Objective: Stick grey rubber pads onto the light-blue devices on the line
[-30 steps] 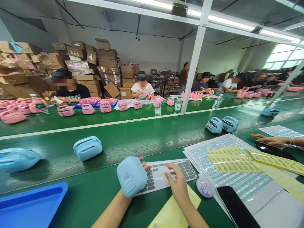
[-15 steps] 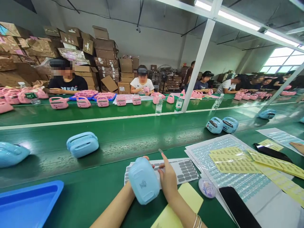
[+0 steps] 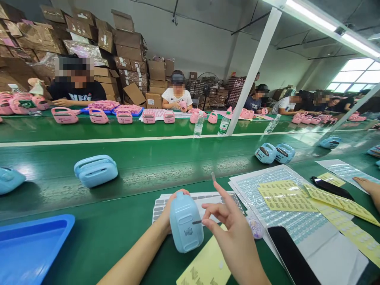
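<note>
My left hand [image 3: 173, 204] is closed around a light blue plastic device [image 3: 185, 235] shaped like a small carry case, its face with a small dark printed mark turned toward me. At the right side of that device, the thumb and a finger of my right hand [image 3: 228, 225] pinch a thin grey sticker [image 3: 197, 222] seen nearly edge-on. Another grey sticker [image 3: 213, 177] stands on the tip of my raised right index finger. Beneath both hands lies a sheet of grey oval stickers [image 3: 160, 204], with a yellow sticker sheet [image 3: 204, 263] closer to me.
A blue tray [image 3: 35, 245] sits at left. Blue devices [image 3: 96, 170] rest on the green belt ahead. Clear sticker sheets [image 3: 276, 190], a black phone [image 3: 291, 253] and a round badge [image 3: 255, 227] lie at right. A neighbour's hand [image 3: 366, 186] shows there; people sit opposite.
My right hand has come toward me and now pinches a grey sticker beside the blue device. The device has tilted and shifted slightly right. The whole view has moved a little.
</note>
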Tool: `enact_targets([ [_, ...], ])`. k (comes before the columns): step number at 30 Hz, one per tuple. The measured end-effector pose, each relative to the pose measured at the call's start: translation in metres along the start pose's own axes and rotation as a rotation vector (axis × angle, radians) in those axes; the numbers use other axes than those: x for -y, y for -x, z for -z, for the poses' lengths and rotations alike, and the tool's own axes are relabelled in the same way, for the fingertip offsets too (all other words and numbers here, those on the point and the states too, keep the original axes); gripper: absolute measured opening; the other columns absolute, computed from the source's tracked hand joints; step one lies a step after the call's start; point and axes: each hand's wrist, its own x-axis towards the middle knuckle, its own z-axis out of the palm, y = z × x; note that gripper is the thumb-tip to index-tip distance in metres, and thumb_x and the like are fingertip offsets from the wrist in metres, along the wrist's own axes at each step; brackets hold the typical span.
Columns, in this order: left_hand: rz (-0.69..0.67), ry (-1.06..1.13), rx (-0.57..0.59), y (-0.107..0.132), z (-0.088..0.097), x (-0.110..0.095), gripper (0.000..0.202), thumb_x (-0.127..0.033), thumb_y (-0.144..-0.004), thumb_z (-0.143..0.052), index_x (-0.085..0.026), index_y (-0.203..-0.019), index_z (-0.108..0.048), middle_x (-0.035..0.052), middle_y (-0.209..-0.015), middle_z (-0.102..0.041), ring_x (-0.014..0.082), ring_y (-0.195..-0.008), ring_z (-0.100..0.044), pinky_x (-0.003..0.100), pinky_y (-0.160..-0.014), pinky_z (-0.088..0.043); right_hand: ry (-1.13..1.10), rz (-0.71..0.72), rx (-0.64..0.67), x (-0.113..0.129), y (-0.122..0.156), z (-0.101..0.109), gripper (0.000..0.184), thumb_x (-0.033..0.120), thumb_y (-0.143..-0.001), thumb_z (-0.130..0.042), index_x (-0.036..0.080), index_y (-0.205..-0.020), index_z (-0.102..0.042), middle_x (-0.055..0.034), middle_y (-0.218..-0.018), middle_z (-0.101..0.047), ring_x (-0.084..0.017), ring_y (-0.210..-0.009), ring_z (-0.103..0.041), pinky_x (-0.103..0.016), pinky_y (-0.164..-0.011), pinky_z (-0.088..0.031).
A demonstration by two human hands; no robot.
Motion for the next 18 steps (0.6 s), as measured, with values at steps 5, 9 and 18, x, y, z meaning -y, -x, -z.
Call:
enact_targets([
  [5,-0.064,-0.056,0.008,0.007,-0.008,-0.005,0.02,-0.027,-0.057,-0.068,-0.019,-0.07,-0.055,-0.0049,-0.053,-0.055,0.011,-0.047,-0.05,0.022,-0.047,-0.038,0.064,-0.013,-0.022,-0.005,0.008,-0.02,0.074,0.022,-0.074,-0.061,0.022,-0.143,-0.035,0.0013,-0.068,-0.064,-0.023,-0.101,-0.064,-0.041,-0.096,-0.05],
  [9,-0.082,-0.115,-0.027,0.007,-0.009,-0.003,0.021,-0.029,-0.056,-0.068,-0.019,-0.071,-0.056,-0.0047,-0.052,-0.055,0.0113,-0.047,-0.049,0.023,-0.047,-0.037,0.036,-0.028,-0.029,-0.004,0.007,-0.024,0.071,0.026,-0.074,-0.059,0.02,-0.142,-0.037,0.0019,-0.068,-0.061,-0.02,-0.096,-0.063,-0.037,-0.094,-0.052],
  [18,-0.121,-0.17,-0.027,0.008,-0.011,-0.002,0.02,-0.023,-0.054,-0.067,-0.019,-0.071,-0.056,-0.0048,-0.053,-0.056,0.0104,-0.048,-0.048,0.021,-0.047,-0.035,0.113,-0.031,0.008,0.0,0.006,-0.02,0.077,0.02,-0.072,-0.059,0.018,-0.144,-0.033,0.0027,-0.066,-0.062,-0.019,-0.088,-0.064,-0.039,-0.097,-0.05],
])
